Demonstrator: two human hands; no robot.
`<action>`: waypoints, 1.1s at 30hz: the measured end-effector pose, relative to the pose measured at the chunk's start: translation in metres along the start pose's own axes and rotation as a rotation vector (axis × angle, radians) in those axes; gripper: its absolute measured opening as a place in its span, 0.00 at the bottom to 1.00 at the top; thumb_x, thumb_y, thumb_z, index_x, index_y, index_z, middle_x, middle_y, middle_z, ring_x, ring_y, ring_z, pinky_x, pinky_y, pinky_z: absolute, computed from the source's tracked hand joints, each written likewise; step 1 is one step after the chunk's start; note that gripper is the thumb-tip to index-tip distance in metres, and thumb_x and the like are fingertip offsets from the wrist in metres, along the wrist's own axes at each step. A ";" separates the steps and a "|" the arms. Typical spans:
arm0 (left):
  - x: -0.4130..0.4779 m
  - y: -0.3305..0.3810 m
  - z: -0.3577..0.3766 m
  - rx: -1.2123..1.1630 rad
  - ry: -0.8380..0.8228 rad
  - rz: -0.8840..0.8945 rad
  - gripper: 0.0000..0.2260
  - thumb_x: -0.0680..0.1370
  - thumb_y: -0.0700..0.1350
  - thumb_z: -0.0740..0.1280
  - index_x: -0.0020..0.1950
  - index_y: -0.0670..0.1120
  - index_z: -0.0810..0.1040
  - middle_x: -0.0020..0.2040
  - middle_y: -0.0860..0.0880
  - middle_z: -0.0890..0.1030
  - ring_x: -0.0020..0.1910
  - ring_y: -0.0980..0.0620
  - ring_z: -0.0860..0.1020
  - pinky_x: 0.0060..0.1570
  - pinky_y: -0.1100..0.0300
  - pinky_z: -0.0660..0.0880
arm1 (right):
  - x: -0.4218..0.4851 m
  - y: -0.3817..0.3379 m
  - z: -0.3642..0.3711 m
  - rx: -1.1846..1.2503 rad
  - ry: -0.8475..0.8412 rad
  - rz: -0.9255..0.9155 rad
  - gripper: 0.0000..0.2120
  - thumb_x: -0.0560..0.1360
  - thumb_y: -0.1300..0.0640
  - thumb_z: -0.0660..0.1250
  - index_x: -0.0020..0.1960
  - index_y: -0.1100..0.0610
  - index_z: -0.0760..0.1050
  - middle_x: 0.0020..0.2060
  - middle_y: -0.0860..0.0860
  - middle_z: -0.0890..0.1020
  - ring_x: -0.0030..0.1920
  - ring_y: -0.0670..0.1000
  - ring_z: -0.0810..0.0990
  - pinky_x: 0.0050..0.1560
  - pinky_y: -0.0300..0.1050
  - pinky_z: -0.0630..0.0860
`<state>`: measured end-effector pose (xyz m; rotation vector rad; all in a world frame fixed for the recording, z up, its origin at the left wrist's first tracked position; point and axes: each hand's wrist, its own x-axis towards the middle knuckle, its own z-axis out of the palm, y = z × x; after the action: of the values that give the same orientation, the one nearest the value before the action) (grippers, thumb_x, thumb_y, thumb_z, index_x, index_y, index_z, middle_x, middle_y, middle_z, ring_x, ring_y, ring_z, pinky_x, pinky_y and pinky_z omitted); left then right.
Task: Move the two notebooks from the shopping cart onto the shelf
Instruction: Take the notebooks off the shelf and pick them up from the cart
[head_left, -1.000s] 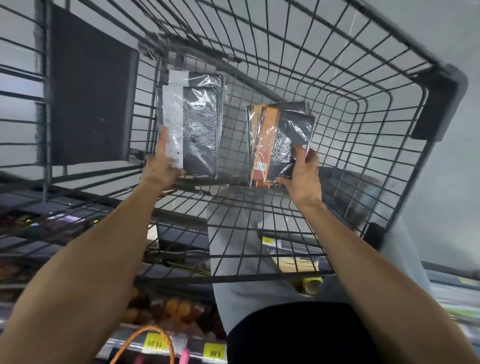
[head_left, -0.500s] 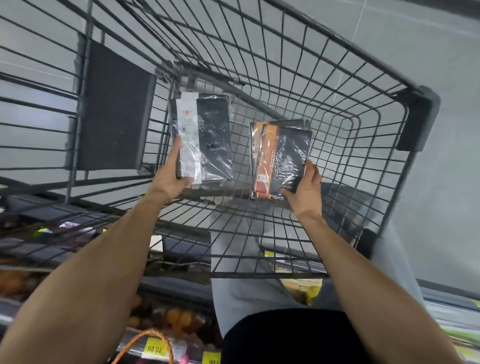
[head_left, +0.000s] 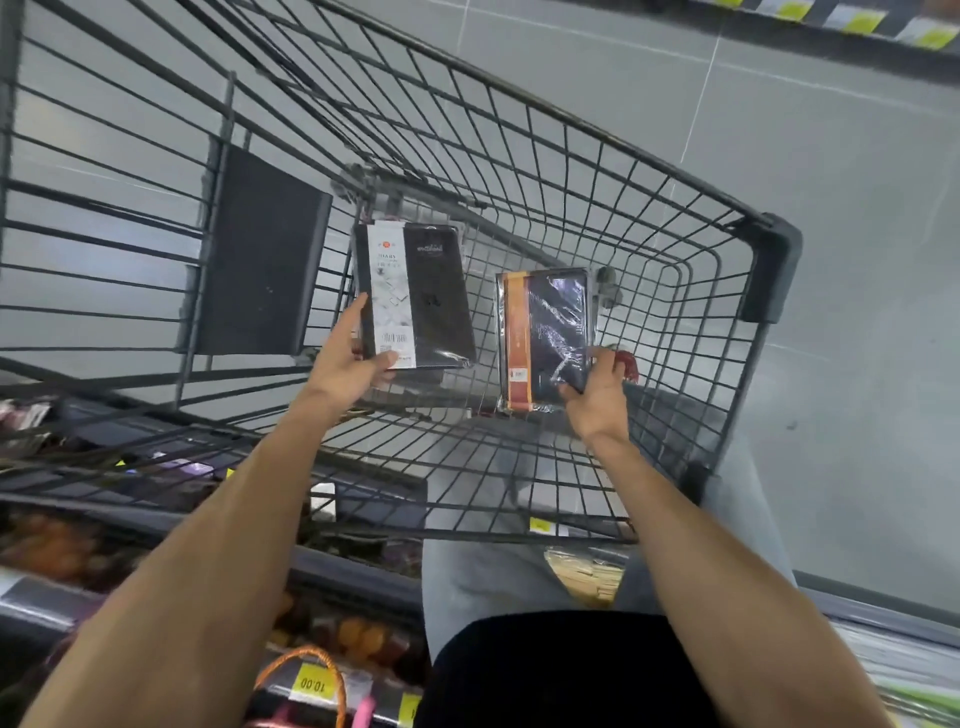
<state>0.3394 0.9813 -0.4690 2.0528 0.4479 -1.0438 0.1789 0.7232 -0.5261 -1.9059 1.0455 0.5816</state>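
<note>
The black notebook with a white band (head_left: 415, 296) is held up inside the shopping cart (head_left: 571, 156), its lower left corner pinched between the fingers (head_left: 353, 314) and thumb of the left hand (head_left: 345, 366). Beside it, apart, the orange-banded notebook (head_left: 545, 338) is pinched at its lower right corner by the right hand (head_left: 597, 400).

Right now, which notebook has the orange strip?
The notebook in the right hand, the orange-strip notebook; the white-strip notebook sits in the left hand.

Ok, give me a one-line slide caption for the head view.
Left hand holds a black notebook, right hand an orange-banded notebook, both over the wire shopping cart.
</note>
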 end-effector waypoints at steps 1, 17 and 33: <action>-0.002 0.005 -0.002 -0.044 0.021 -0.004 0.39 0.77 0.33 0.70 0.80 0.60 0.58 0.59 0.47 0.82 0.49 0.51 0.85 0.51 0.47 0.83 | 0.000 -0.004 -0.004 0.014 -0.019 -0.014 0.26 0.78 0.67 0.67 0.72 0.60 0.60 0.69 0.60 0.69 0.61 0.57 0.76 0.66 0.46 0.72; -0.070 0.050 -0.019 -0.476 0.142 -0.029 0.25 0.79 0.30 0.66 0.74 0.48 0.71 0.57 0.45 0.81 0.55 0.45 0.83 0.47 0.56 0.84 | -0.039 -0.080 -0.099 -0.122 -0.155 -0.321 0.32 0.80 0.64 0.65 0.79 0.54 0.56 0.52 0.52 0.82 0.36 0.40 0.78 0.31 0.24 0.72; -0.193 0.095 -0.031 -0.773 0.330 0.202 0.23 0.79 0.33 0.67 0.70 0.53 0.73 0.45 0.52 0.87 0.49 0.47 0.86 0.41 0.61 0.83 | -0.098 -0.148 -0.202 -0.076 -0.239 -0.550 0.26 0.81 0.59 0.65 0.76 0.50 0.61 0.53 0.50 0.83 0.34 0.38 0.82 0.31 0.29 0.73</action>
<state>0.2965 0.9507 -0.2576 1.5128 0.6693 -0.3150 0.2495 0.6343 -0.2821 -2.0156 0.3241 0.5132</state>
